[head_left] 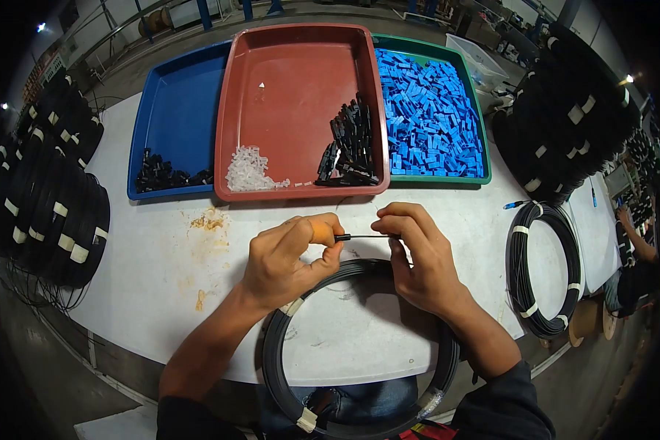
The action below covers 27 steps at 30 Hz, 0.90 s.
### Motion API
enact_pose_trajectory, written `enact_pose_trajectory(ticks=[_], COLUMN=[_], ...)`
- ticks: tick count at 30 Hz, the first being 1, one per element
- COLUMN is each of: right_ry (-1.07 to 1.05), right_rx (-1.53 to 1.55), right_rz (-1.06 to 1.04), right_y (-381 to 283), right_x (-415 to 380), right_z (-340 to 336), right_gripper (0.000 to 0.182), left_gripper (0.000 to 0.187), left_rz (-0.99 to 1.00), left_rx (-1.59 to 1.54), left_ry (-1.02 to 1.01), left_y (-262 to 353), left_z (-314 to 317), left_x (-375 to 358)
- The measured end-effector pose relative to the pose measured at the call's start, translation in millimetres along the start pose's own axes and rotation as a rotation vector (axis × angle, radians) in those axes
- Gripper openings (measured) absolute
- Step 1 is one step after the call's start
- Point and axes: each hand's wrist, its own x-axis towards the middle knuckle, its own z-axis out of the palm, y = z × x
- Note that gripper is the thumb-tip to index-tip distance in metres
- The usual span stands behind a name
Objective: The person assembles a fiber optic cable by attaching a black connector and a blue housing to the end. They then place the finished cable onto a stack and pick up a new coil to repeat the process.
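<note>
My left hand [290, 257], with an orange wrap on its index finger, pinches a small black sleeve [342, 237]. A thin dark cable [370, 236] runs from that sleeve across to my right hand [425, 257]. There, thumb and fingertips are closed on the cable. Whether the cable passes all the way through the sleeve is hidden by my left fingers. Below both hands lies a coil of black cable [273, 352], bound with pale tape and reaching over the table's front edge towards my lap.
Behind my hands stand a blue tray [176, 95] with black parts, a red tray [293, 81] with clear and black pieces, and a green tray [484, 147] of blue connectors. Stacked coils [44, 205] flank the left, more coils [572, 110] the right. Another coil [517, 264] lies at right.
</note>
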Motion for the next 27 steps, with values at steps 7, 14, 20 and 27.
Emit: enact_pose_trajectory(ticks=[7, 14, 20, 27], right_ry=[0.120, 0.123, 0.070, 0.103], right_rx=[-0.040, -0.028, -0.175, -0.080], right_rz=[-0.075, 0.002, -0.004, -0.041], right_y=[5, 4, 7, 3], right_x=[-2, 0, 0, -3], right_z=[1, 2, -1, 1], right_gripper=[0.036, 0.029, 0.022, 0.022], left_gripper=[0.026, 0.025, 0.031, 0.034], left_rz=[-0.037, -0.010, -0.066, -0.274], left_rx=[0.007, 0.028, -0.008, -0.163], left_ry=[0.008, -0.002, -0.014, -0.075], left_y=[2, 1, 1, 13], left_z=[-4, -5, -5, 1], left_x=[0, 1, -2, -2])
